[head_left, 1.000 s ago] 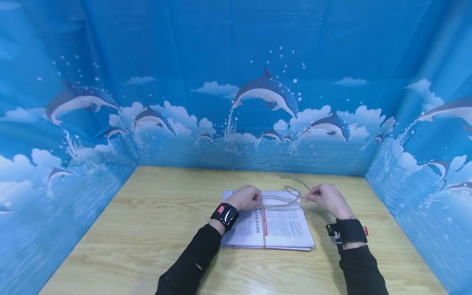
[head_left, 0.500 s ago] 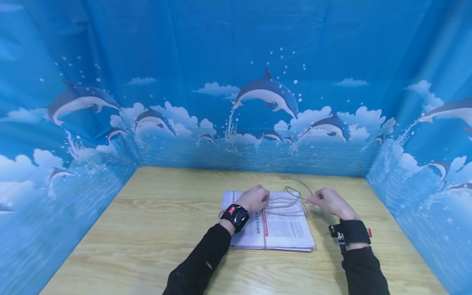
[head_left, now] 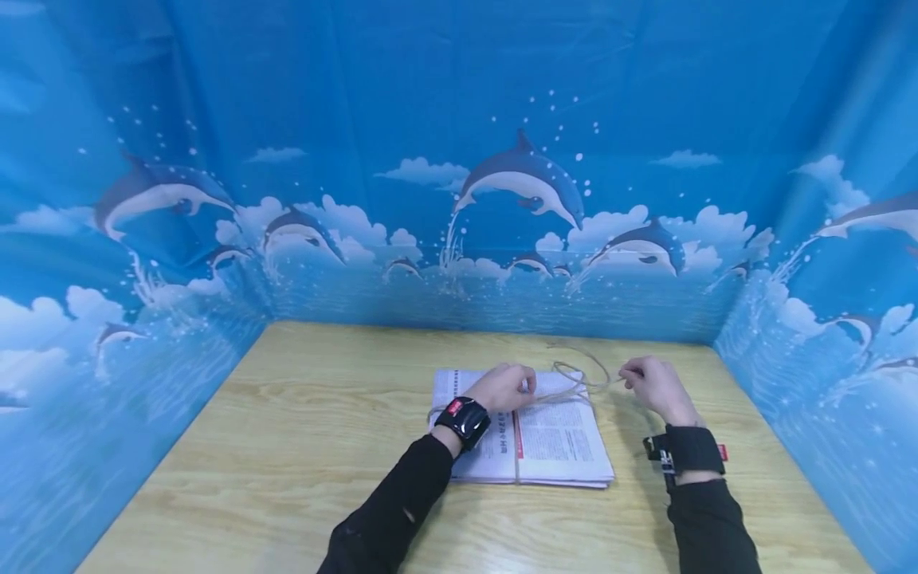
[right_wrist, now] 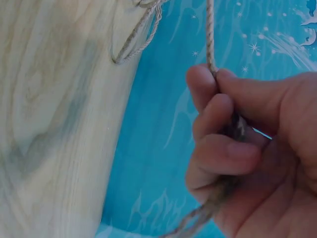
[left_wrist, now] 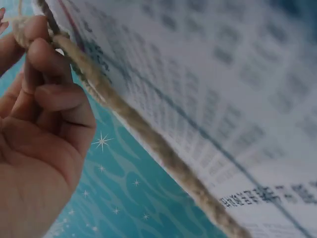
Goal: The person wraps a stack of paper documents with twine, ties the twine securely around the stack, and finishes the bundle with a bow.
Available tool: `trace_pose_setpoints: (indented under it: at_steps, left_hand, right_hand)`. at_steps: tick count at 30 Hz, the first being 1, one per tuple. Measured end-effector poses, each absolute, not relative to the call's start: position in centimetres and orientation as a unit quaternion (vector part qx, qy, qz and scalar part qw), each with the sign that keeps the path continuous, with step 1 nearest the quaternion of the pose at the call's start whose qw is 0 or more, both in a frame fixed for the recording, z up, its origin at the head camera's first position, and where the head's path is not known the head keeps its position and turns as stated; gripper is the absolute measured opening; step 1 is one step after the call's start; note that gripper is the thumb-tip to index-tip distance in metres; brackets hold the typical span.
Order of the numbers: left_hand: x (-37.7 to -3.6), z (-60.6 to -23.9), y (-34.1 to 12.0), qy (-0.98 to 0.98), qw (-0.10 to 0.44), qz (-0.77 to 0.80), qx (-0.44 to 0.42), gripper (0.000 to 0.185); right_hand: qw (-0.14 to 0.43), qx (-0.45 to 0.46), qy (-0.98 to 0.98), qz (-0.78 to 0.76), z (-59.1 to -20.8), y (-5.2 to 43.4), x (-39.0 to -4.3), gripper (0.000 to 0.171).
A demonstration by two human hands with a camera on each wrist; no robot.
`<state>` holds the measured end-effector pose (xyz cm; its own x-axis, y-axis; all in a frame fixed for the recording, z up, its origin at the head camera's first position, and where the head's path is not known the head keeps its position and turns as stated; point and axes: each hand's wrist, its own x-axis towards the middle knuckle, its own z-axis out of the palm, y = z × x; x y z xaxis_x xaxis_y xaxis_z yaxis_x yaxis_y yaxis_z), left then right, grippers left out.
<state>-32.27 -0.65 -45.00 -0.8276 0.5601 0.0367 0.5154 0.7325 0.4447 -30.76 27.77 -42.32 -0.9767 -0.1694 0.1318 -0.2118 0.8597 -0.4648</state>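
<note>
A stack of newspapers lies on the table, with beige twine running across it from front to back. My left hand is over the upper middle of the stack and pinches the twine. In the left wrist view, its curled fingers meet the twine beside what looks like a knot. Right of the stack, my right hand pinches another length of twine. The right wrist view has this twine between thumb and forefinger, with more strands passing under the curled fingers.
Slack twine loops over the stack's back right corner onto the wooden table. A blue dolphin-print curtain encloses the back and both sides. Black bands sit on both wrists.
My left hand has shifted right across the stack. My right hand has moved right and slightly away from me. The loose loops between the hands have drawn into fewer, straighter strands.
</note>
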Motion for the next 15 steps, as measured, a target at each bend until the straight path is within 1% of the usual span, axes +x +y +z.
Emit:
trace_pose_setpoints:
  at_steps: [3,6,8,10,15]
  left_hand:
    - [-32.6,-45.3,-0.3,0.934,0.048,0.195,0.295,0.013]
    - [-32.6,-45.4,-0.1,0.936,0.042,0.168,0.307,0.009]
    - [-32.6,-45.4,-0.1,0.937,0.046,0.175,0.298,0.013]
    - [-32.6,-45.4,-0.3,0.935,0.050,0.205,0.286,0.015]
    - [-32.6,-45.0,-1.4,0.905,0.071,0.332,0.258,0.014]
  right_hand:
    - [0.030,0.105,-0.965,0.239,-42.4,28.0,-30.7,0.023]
    - [0.009,0.111,-0.965,0.239,-42.4,28.1,-30.7,0.024]
    - [-0.003,0.112,-0.963,0.244,-42.4,28.1,-30.8,0.025]
    - [-0.012,0.109,-0.963,0.245,-42.3,28.3,-30.8,0.026]
    - [-0.035,0.110,-0.964,0.238,-42.3,28.6,-30.8,0.029]
